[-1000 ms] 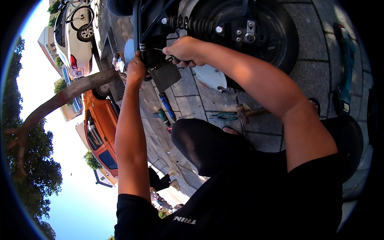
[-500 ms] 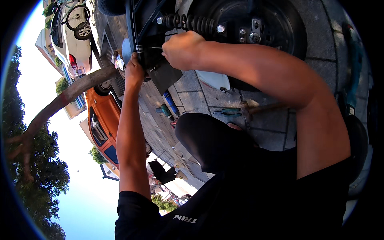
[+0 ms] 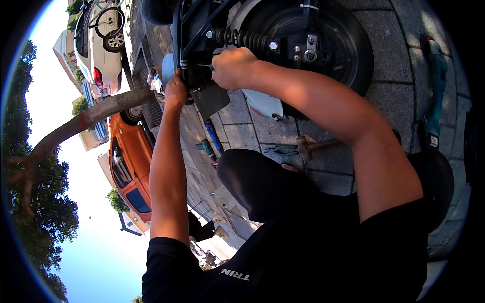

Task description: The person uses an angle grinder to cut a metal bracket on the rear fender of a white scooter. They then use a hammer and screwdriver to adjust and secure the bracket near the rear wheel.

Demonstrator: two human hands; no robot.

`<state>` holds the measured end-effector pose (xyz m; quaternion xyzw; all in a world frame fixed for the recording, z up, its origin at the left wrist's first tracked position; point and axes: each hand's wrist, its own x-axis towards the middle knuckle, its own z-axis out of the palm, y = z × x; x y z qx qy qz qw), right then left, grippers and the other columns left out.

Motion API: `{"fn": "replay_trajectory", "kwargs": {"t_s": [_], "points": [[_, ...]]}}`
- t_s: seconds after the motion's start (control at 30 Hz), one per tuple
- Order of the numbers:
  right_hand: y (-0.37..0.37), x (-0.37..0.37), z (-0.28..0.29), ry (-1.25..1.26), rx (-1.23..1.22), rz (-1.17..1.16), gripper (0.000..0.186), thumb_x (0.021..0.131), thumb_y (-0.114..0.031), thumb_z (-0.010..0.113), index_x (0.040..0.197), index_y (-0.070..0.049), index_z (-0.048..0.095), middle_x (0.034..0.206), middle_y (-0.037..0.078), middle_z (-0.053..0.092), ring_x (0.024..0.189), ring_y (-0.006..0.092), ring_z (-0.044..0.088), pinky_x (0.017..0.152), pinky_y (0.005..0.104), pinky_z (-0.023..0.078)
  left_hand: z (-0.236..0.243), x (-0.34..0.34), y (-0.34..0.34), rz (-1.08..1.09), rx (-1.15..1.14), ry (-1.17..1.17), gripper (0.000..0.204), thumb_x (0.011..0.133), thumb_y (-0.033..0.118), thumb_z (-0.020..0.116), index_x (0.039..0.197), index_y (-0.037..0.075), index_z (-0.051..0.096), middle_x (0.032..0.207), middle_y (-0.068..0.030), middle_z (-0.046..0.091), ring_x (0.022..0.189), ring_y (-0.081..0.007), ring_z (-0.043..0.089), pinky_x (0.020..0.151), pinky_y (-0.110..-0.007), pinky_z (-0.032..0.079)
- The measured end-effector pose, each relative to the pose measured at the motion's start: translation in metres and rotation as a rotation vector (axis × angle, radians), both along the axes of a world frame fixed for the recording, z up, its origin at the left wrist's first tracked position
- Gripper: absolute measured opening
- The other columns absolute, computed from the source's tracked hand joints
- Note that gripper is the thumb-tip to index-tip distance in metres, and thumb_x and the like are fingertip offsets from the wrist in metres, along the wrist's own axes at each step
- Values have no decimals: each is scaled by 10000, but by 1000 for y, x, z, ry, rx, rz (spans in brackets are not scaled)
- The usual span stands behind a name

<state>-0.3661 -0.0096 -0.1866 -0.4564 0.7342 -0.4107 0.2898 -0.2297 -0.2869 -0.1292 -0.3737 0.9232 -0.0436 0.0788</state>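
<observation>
My left hand (image 3: 175,92) is wrapped round a black frame tube (image 3: 178,35) of a two-wheeled vehicle, just below some pale bands (image 3: 184,64) on it. Right of it, my right hand (image 3: 233,68) is closed in a fist. A thin light strip (image 3: 203,65), seemingly a cable tie's tail, runs from near the bands into that fist; its far end is hidden by my fingers. A black flap (image 3: 211,100) hangs below both hands. Beyond my right hand are a coil-spring shock absorber (image 3: 242,38) and the rear wheel (image 3: 353,50).
On the paving lie pliers (image 3: 282,150), a hammer (image 3: 305,147), a blue tool (image 3: 214,136) and a green-handled one (image 3: 206,147). A teal power tool (image 3: 435,96) lies far right. A tree trunk (image 3: 91,116), an orange car (image 3: 130,161) and a white car (image 3: 98,55) stand left.
The view has shifted, so the vehicle and paving sit differently in it. My left hand keeps its grip on the tube; my right fist stays beside it, slightly nearer the bands.
</observation>
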Motion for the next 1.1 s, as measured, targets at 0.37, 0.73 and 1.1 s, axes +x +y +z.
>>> {"fn": "replay_trajectory", "kwargs": {"t_s": [0.37,0.73,1.1], "points": [[1,18,-23,-271,58,-211,488,931,-428,665,1121,6,783,1180,227,765,1106,362,751,958,456,599,-6,7,42,405,545,395,856,1044,763,403,1469,43,588,1139,-120,716,961,-246,687,810,-372,567],[21,23,-28,-374,-43,-228,464,916,-384,665,974,63,778,742,199,744,702,287,771,749,389,627,15,-14,67,-27,155,107,646,805,404,884,1208,-73,715,1088,-208,771,982,-284,734,897,-424,549],[1,13,-22,-518,26,-160,439,928,-369,648,874,52,760,718,184,726,635,277,734,659,413,609,11,-13,44,-48,151,52,412,829,262,814,1060,-69,728,907,-158,746,824,-244,702,784,-394,555]]}}
